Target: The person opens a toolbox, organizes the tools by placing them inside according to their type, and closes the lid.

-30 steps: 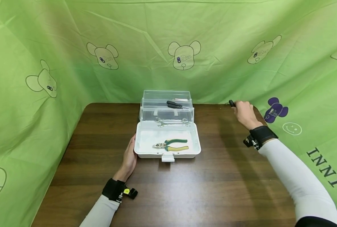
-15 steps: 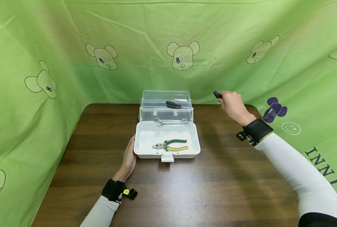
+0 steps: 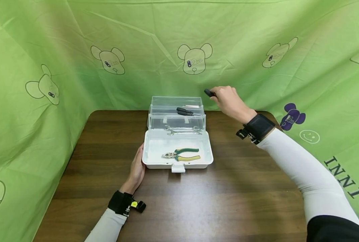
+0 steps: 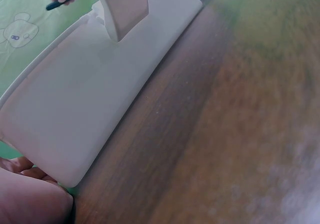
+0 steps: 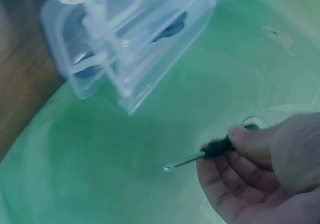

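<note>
An opened white toolbox [image 3: 155,148] stands on the table, its clear trays raised at the back. Combination pliers [image 3: 181,155] with green and yellow handles lie in its base. Two wrenches [image 3: 185,132] rest at the tray's lower part, and black-handled screwdrivers [image 3: 185,112] lie in a raised tray. My left hand [image 3: 136,169] rests against the box's left side; its fingers [image 4: 32,173] partly show past the corner in the left wrist view. Behind and right of the trays, my right hand [image 3: 229,102] pinches a screwdriver [image 5: 217,148] by its black handle, the metal shaft pointing out, apart from the box.
Brown wooden table [image 3: 228,195] surrounds the box. A green printed curtain [image 3: 155,27] hangs close behind the table and along both sides. The box's white latch [image 3: 178,168] sticks out at the front.
My right hand has moved left and up with the screwdriver, from the table's back right corner towards the trays. The left hand and toolbox have stayed in place.
</note>
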{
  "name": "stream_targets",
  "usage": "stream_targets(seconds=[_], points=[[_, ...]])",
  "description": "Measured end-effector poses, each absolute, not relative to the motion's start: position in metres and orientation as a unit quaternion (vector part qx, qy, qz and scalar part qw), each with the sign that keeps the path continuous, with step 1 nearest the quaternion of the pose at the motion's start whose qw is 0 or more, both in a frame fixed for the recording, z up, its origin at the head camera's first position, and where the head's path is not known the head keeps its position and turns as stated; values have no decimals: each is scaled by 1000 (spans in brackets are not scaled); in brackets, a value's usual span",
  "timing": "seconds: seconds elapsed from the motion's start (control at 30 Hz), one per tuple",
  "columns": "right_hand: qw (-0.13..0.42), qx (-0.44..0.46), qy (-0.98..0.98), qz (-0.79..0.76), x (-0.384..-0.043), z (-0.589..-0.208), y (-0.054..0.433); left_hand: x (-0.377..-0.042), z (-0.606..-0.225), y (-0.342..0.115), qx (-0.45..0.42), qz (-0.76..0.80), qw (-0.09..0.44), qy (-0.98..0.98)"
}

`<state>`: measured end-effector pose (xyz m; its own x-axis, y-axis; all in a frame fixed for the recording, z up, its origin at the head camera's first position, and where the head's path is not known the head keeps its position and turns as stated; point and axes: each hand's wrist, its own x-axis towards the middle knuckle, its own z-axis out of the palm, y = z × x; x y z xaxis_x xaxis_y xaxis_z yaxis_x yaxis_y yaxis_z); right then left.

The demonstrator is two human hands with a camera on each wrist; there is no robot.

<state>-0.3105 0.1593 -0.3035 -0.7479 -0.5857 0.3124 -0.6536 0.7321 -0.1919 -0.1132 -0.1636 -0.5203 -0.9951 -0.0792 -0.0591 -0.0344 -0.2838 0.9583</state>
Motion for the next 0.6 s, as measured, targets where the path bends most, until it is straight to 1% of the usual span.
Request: stream_targets(seconds=[0.27, 0.6], points=[[75, 379, -913, 131, -321, -300, 131, -114, -521, -163, 43, -800, 13, -598], [38, 395, -908, 138, -333, -314, 105, -114, -523, -165, 39, -799, 16, -600]])
